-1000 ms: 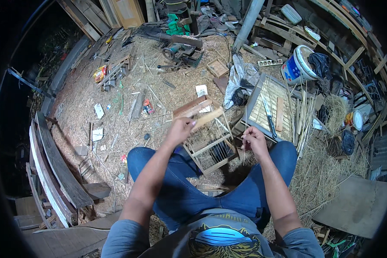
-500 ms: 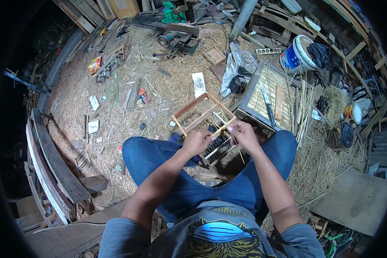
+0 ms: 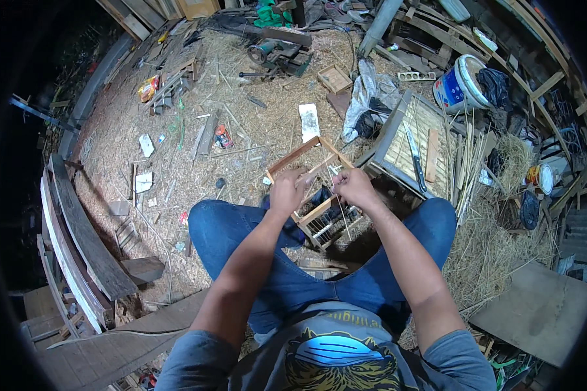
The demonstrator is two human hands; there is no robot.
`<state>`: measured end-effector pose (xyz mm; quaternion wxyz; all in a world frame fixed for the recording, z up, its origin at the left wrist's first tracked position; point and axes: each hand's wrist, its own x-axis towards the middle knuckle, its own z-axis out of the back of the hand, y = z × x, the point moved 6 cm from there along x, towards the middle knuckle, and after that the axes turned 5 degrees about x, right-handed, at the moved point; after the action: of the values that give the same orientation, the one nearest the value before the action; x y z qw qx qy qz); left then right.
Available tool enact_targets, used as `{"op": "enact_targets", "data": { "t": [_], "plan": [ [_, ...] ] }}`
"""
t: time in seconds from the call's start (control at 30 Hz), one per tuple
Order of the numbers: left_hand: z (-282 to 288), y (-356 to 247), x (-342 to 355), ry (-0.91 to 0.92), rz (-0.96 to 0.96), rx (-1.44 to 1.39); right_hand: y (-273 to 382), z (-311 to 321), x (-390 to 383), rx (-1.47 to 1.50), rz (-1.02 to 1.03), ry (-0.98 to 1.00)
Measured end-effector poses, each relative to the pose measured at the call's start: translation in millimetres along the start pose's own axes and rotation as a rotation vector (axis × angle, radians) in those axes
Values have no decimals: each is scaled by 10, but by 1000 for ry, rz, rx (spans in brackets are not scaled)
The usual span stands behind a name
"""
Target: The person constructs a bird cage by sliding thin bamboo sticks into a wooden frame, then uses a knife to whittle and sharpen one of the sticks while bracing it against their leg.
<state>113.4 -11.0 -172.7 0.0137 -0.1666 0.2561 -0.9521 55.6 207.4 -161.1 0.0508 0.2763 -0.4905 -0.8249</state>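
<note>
Thin sticks [image 3: 344, 220] show within the boxy wooden frame [image 3: 318, 211].

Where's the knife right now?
Head view, right of centre: the knife lies on the pale-topped stand, just left of a short wooden strip and beyond the right hand, to its right.

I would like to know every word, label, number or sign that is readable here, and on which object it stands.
Grey shirt: yellow lettering, which I leave uncopied.
Blue-and-white bucket: label print too small to read.
Yellow-and-white can: label too small to read.
Red-and-yellow packet: too blurred to read.
Wooden frame: none visible.
</note>
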Motion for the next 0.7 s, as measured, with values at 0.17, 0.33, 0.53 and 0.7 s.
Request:
{"op": "enact_targets", "data": {
  "t": [0.17, 0.33, 0.53, 0.7],
  "plan": [
    [-191, 147, 4, 173, 109, -181, 197, -11, -2, -201, 46, 16],
    [-190, 207, -10, 170, 95, -271, 326, -75, 81, -451, 92, 100],
    [-264, 276, 8, 164, 65, -274, 292, -93, 215, -552, 121, 66],
    [-303, 295, -1, 193, 89, -293, 300, -92, 262, -555, 74, 75]
  ]
}}
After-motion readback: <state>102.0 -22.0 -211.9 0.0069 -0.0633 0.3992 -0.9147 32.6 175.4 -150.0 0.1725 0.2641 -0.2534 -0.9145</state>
